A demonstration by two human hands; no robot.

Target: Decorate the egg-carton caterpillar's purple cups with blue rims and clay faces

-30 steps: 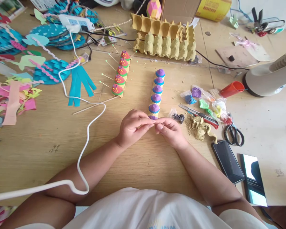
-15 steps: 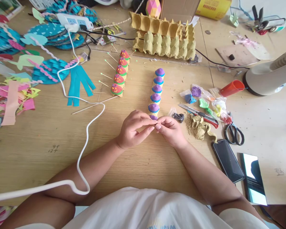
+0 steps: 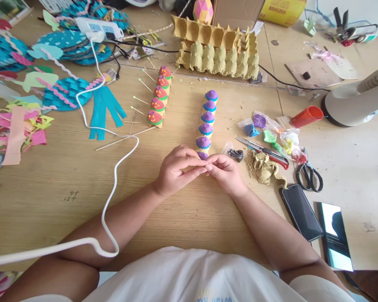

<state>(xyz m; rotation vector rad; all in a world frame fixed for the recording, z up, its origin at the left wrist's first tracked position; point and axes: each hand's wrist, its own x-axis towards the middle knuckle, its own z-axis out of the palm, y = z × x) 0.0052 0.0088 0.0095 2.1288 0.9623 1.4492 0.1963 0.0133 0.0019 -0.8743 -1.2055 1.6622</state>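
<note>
My left hand point(image 3: 180, 171) and my right hand point(image 3: 225, 173) meet fingertip to fingertip, both closed in a pinch. Whatever lies between the fingertips is too small or too hidden to name. Just beyond them runs an egg-carton strip point(image 3: 206, 128) with several bumps, purple on top and blue below; its nearest bump is partly covered by my fingers. Farther left stands a second egg-carton strip point(image 3: 158, 105), red and green with drawn faces and green-tipped sticks. Close to my right hand lies a small bag of black clay point(image 3: 236, 154).
Bags of coloured clay point(image 3: 269, 136), a utility knife point(image 3: 263, 151), scissors point(image 3: 309, 176) and a phone point(image 3: 301, 212) lie to the right. A white cable point(image 3: 115, 180) loops across the left. Egg cartons point(image 3: 223, 58) sit at the back. Paper scraps point(image 3: 15, 130) are heaped at far left.
The fingertips of both hands have shifted slightly against each other, the left thumb a little to the right. Everything else lies as before.
</note>
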